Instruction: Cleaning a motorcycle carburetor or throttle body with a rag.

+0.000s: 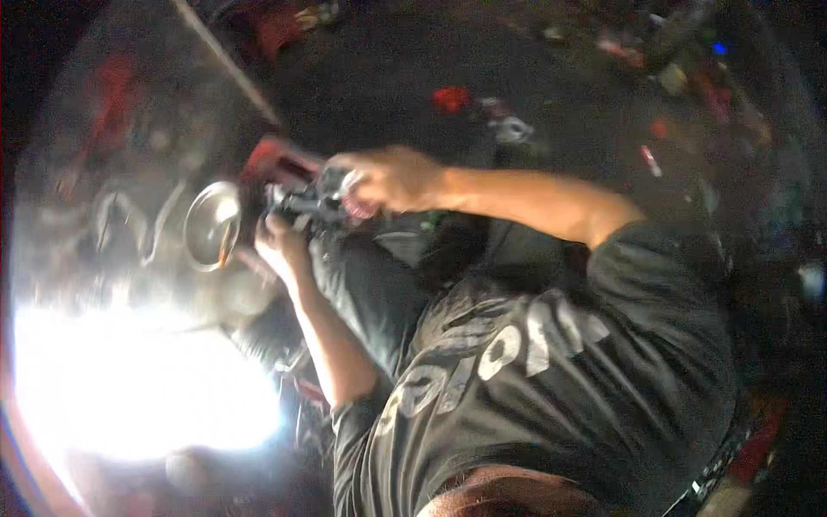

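Dark littered floor (560,95); both hands (388,177) apparently grip a metal part (314,202).

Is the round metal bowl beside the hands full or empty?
Cannot tell: the metal bowl shows a shiny inside with one orange streak, but the picture is blurred.

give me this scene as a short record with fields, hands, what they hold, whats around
left hand: under a small dark metal part, fingers curled on it
right hand: gripping the same part from above
held part: dark grey mechanical assembly, blurred, exact kind unclear
nearby: round shiny metal bowl just left of the hands
floor: dark, strewn with small red and pale bits
light: strong glare at lower left
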A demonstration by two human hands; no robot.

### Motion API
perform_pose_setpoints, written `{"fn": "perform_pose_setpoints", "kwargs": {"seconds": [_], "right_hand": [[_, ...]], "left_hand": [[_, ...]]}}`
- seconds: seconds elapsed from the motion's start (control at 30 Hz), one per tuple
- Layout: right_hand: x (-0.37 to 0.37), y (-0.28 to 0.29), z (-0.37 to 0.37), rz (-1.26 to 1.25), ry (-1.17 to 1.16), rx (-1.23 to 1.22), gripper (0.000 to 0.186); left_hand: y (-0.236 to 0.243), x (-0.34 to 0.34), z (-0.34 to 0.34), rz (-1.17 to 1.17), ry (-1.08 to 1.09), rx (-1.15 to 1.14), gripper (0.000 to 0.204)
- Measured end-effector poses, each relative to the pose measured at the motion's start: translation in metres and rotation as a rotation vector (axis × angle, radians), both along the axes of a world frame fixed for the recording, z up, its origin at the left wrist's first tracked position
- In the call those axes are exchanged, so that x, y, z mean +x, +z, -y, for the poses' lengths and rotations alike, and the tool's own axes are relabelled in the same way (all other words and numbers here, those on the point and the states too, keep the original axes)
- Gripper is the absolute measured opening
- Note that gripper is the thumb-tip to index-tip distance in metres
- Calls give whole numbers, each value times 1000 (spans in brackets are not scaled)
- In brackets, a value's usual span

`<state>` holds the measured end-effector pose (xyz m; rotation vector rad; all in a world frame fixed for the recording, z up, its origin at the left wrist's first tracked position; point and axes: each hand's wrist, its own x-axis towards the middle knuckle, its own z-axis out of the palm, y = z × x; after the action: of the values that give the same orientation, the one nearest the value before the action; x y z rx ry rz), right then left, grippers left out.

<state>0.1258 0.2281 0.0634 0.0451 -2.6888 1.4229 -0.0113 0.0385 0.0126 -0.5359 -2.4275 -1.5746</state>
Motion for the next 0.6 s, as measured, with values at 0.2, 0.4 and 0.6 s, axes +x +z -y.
{"fn": "perform_pose_setpoints", "kwargs": {"seconds": [0.2,0.4,0.6], "right_hand": [[23,-28,-26,-568,-188,192,11],[43,-35,-20,-8,-533,-445,20],[35,-39,-14,-410,-227,87,44]], "left_hand": [[-4,7,4,372,69,422,32],[-23,-8,12,417,-39,406,37],[-37,-19,14,-84,-61,164,17]]}}
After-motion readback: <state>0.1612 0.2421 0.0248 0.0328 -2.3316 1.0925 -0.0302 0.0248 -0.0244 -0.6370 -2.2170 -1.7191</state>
